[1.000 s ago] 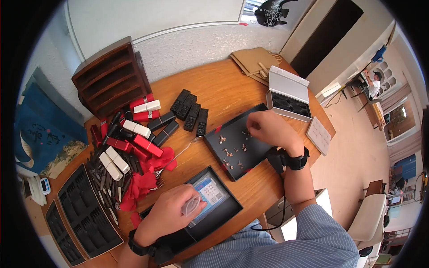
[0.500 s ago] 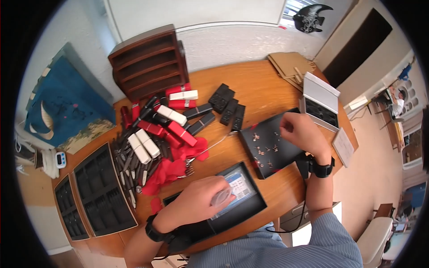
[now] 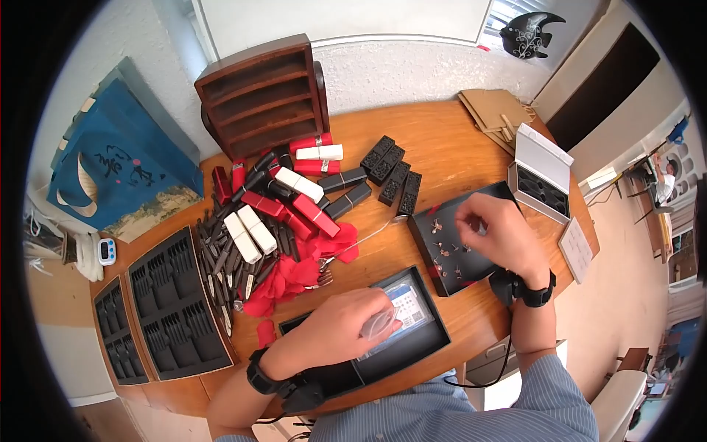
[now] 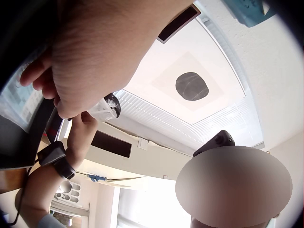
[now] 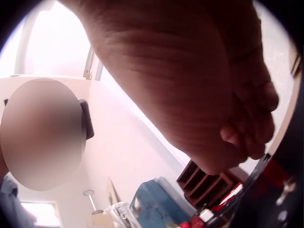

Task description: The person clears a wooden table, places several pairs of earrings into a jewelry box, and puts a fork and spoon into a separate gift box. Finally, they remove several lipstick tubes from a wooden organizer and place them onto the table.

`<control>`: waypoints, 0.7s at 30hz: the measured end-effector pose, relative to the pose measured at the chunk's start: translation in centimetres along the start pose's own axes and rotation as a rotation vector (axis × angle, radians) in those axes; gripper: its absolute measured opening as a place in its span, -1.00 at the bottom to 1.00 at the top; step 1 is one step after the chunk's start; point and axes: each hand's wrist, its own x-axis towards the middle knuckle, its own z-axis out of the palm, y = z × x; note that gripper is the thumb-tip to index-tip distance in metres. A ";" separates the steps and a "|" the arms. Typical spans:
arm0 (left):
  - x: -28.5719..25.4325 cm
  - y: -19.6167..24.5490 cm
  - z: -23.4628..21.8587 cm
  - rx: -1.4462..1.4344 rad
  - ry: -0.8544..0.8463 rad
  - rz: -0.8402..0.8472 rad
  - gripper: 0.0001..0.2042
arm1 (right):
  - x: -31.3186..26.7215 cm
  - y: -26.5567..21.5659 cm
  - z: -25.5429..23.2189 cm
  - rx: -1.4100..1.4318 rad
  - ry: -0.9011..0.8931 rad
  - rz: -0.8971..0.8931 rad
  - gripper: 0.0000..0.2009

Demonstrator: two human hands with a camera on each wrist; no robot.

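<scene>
In the head view my left hand (image 3: pixel 339 328) grips a small clear plastic cup (image 3: pixel 378 324), held tilted above the black box (image 3: pixel 401 361) nearest me. A clear packet with a printed card and code (image 3: pixel 412 306) lies in that box. The clear cup (image 4: pixel 103 111) also shows beyond the left palm in the left wrist view. My right hand (image 3: pixel 504 232) hovers over a second black tray (image 3: pixel 456 205), its fingers curled, with no held thing showing. Several small coppery pieces (image 3: pixel 445 250) with pin-like stems lie in that tray, left of the fingers.
A heap of red, white and black cases (image 3: pixel 302 202) covers the left middle, beside red cloth (image 3: pixel 294 272) and a fork (image 3: pixel 324 276). Black blocks (image 3: pixel 398 180), a brown shelf (image 3: pixel 258 92) and cardboard (image 3: pixel 493 114) stand behind. An opened white box (image 3: pixel 541 173) is at right.
The head view has turned, so the table sits farther right. My right hand has shifted slightly left and nearer me over the tray. My left hand keeps hold of the clear cup.
</scene>
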 end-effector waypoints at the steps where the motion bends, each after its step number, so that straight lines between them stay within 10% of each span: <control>1: 0.0 0.0 0.0 -0.004 0.000 0.007 -0.81 | -0.1 -0.6 0.4 0.001 -0.005 0.001 -0.94; 6: 0.0 -0.2 0.0 0.000 -0.001 0.014 -0.80 | -1.4 -3.6 3.4 0.279 -0.043 -0.649 -0.89; 21: 0.0 -0.1 -0.3 0.003 -0.035 0.002 -0.76 | -1.8 -4.4 5.8 0.267 -0.031 -0.778 -0.82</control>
